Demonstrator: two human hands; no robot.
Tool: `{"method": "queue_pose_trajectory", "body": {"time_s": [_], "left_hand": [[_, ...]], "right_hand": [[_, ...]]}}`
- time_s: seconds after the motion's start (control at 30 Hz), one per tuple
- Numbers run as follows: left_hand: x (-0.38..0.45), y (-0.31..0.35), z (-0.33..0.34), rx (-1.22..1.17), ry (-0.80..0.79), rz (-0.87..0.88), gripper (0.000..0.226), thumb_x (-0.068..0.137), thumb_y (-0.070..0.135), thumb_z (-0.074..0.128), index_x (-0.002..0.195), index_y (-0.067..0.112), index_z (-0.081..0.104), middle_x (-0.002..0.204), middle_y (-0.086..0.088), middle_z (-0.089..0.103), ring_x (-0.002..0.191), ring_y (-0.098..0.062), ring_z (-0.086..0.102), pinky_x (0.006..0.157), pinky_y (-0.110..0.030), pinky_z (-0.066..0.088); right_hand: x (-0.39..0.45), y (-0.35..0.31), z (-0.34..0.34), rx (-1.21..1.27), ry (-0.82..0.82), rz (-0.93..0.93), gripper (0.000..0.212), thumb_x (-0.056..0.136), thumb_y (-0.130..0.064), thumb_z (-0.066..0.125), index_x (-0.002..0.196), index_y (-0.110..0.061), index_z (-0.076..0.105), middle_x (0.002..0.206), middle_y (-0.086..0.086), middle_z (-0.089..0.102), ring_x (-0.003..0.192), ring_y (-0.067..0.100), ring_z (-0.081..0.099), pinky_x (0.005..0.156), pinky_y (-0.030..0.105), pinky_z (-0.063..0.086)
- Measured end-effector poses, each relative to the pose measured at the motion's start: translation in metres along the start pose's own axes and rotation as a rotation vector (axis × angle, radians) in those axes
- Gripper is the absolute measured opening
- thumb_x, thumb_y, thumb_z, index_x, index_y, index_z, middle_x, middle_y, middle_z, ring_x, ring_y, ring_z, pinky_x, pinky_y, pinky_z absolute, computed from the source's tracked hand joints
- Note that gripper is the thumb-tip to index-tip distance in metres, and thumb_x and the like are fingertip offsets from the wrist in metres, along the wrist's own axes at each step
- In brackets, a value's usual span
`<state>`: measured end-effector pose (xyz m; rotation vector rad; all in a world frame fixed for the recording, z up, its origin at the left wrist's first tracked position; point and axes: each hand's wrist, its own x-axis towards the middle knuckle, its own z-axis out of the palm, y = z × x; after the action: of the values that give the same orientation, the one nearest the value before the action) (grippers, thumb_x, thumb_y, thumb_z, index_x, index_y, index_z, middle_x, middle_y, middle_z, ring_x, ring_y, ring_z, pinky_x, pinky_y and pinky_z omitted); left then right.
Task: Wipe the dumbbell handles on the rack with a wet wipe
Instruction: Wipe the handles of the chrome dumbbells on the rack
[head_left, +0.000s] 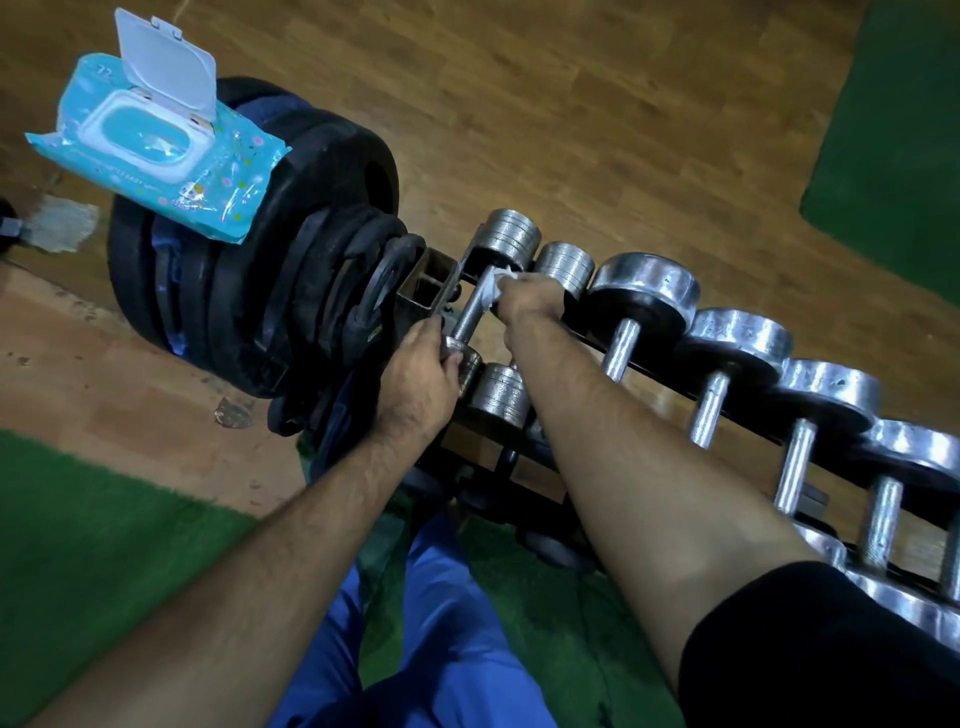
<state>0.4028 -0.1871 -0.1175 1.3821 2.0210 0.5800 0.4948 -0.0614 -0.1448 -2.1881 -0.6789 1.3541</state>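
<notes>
Two bare forearms reach forward and down toward the leftmost dumbbell (480, 306) on the rack (660, 376). Right hand (527, 301), knuckles up, fingers curled round a white wet wipe (493, 288), pressing it on the far half of the chrome handle. Left hand (421, 379) grips the dumbbell's near end weight, thumb lying over its top. Further chrome dumbbells (631, 317) sit in a row to the right. Wipes pack (156, 150), lid flipped up, rests on black weight plates (291, 249) to the left.
</notes>
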Motion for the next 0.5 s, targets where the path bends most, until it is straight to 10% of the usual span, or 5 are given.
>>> {"method": "queue_pose_trajectory", "body": {"time_s": [0.33, 0.5], "left_hand": [[-0.013, -0.006, 0.007, 0.015, 0.092, -0.128, 0.041, 0.09, 0.036, 0.063, 0.122, 0.012, 0.061, 0.116, -0.002, 0.061, 0.104, -0.023, 0.06, 0.081, -0.032, 0.049], [-0.014, -0.013, 0.011, 0.053, 0.029, -0.073, 0.061, 0.087, 0.033, 0.07, 0.139, 0.008, 0.05, 0.139, -0.002, 0.054, 0.123, -0.023, 0.054, 0.098, -0.032, 0.047]], "right_hand": [[-0.001, 0.01, -0.001, -0.218, -0.136, -0.026, 0.019, 0.07, -0.015, 0.085, 0.081, -0.008, 0.072, 0.084, 0.01, 0.075, 0.073, 0.025, 0.073, 0.069, 0.039, 0.063], [-0.026, 0.015, -0.011, -0.381, 0.039, -0.45, 0.015, 0.088, -0.022, 0.068, 0.099, -0.018, 0.077, 0.091, 0.0, 0.074, 0.08, 0.017, 0.066, 0.063, 0.022, 0.044]]}}
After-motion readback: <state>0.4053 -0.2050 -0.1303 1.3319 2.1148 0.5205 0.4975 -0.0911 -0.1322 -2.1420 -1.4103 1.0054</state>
